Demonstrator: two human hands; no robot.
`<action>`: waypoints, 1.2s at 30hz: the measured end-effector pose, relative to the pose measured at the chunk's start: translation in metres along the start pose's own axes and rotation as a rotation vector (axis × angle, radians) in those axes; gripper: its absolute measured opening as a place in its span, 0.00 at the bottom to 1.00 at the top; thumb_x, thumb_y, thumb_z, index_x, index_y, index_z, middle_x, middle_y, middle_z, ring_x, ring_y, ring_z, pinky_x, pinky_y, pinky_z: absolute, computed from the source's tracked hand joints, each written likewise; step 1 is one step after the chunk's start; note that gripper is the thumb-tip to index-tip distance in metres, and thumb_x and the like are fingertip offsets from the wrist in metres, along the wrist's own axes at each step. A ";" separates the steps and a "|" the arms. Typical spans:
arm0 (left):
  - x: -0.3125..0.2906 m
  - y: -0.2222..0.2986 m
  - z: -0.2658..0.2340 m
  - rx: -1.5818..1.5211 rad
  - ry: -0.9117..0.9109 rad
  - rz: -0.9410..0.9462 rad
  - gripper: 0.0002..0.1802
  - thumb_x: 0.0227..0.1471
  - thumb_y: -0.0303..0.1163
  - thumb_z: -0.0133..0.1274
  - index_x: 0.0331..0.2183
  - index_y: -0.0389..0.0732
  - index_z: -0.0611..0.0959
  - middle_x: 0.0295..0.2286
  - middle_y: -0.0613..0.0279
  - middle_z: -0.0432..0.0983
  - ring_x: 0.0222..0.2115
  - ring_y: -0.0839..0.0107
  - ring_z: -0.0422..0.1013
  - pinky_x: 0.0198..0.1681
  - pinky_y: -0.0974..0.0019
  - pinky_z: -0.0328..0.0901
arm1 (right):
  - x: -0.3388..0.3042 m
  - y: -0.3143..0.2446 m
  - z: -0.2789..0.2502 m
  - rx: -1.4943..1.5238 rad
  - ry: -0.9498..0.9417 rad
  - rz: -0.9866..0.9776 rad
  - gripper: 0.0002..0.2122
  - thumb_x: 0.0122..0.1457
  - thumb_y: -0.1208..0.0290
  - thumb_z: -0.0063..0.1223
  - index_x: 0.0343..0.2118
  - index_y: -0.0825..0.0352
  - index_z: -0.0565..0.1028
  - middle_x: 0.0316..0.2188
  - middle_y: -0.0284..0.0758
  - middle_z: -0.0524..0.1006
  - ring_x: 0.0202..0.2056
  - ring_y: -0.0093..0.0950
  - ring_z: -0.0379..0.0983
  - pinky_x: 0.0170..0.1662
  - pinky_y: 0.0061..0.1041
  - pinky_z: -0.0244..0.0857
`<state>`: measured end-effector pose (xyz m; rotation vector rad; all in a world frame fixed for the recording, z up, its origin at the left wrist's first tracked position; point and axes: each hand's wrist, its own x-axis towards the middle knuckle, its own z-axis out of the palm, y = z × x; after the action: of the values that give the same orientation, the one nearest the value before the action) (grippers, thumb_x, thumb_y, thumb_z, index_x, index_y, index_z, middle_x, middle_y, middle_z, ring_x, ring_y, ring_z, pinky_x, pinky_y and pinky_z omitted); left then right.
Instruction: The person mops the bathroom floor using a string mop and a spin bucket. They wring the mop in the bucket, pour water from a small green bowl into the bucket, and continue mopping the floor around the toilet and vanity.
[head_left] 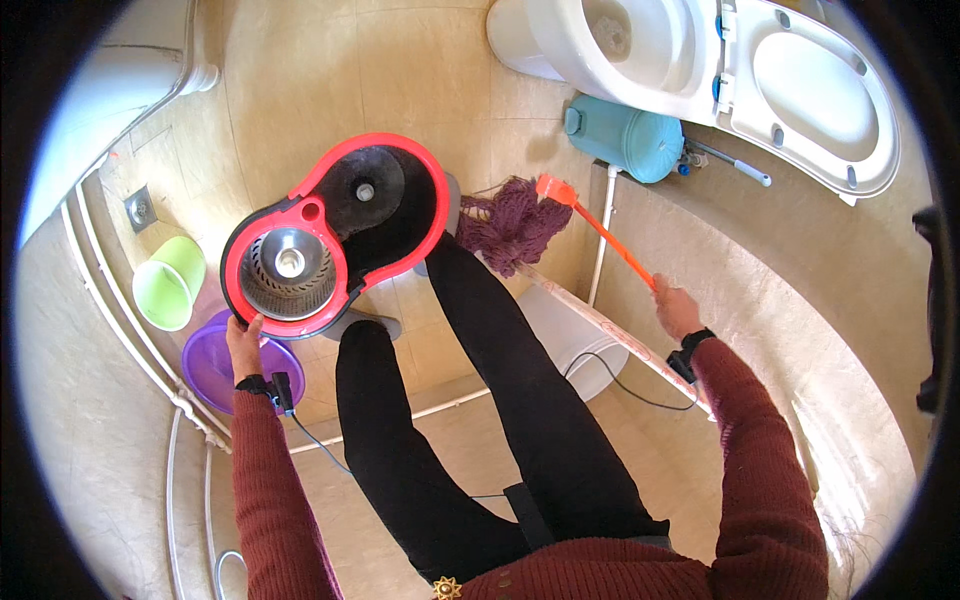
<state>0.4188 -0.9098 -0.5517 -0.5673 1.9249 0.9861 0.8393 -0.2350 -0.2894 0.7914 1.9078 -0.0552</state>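
The left hand [243, 345] has its grip on the near left edge of the red and black bucket [390, 225], with the thumb over the rim. The right hand [679, 309] is closed around the end of an orange brush [613, 240]. The brush points far and left, and its head looks to be over the mop head [513, 226], well apart from the bucket.

The bucket is in front of the legs. It has a round metal basket [290, 264] on its left side and a dark, open part on its right. I see no water in it. The basket is in its place, and the brush is out of the bucket. I cannot tell how much work is done or how much is left.

The purple mop head is just right of the bucket, and its pink pole [608, 328] runs near and right. A purple basin [210, 365] is near the left hand, with a green tub [168, 283] beyond it. Far right are a blue bin [630, 138] and a white toilet [640, 50].
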 end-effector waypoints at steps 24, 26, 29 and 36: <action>-0.146 0.124 0.079 -0.396 -0.097 0.151 0.21 0.50 0.25 0.66 0.45 0.36 0.76 0.41 0.60 0.80 0.38 0.75 0.75 0.45 0.70 0.69 | 0.146 -0.354 -0.008 1.932 -0.310 0.014 0.23 0.63 0.62 0.57 0.55 0.66 0.63 0.49 0.43 0.69 0.50 0.40 0.72 0.49 0.47 0.72; -0.149 0.126 0.076 -0.373 -0.055 0.162 0.20 0.50 0.25 0.64 0.45 0.37 0.77 0.41 0.61 0.80 0.38 0.76 0.75 0.44 0.71 0.69 | 0.151 -0.381 -0.022 1.854 -0.180 0.157 0.17 0.59 0.73 0.59 0.46 0.67 0.64 0.41 0.42 0.69 0.39 0.38 0.74 0.36 0.42 0.79; -0.153 0.133 0.061 -0.271 0.021 0.138 0.15 0.51 0.20 0.59 0.42 0.36 0.78 0.39 0.63 0.80 0.36 0.77 0.74 0.41 0.72 0.68 | 0.149 -0.398 -0.033 1.877 -0.165 0.095 0.16 0.56 0.78 0.55 0.45 0.70 0.63 0.38 0.42 0.68 0.33 0.36 0.75 0.30 0.38 0.79; -0.216 0.187 0.036 -0.423 -0.046 0.231 0.17 0.52 0.21 0.60 0.44 0.36 0.76 0.41 0.61 0.80 0.39 0.75 0.75 0.45 0.70 0.68 | 0.090 -0.379 -0.076 1.904 -0.112 0.067 0.14 0.55 0.77 0.52 0.43 0.73 0.63 0.37 0.41 0.71 0.31 0.33 0.77 0.28 0.32 0.79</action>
<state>0.4163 -0.7707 -0.2999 -0.5585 1.7745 1.5606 0.5483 -0.4580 -0.4418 1.8950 1.2230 -1.9896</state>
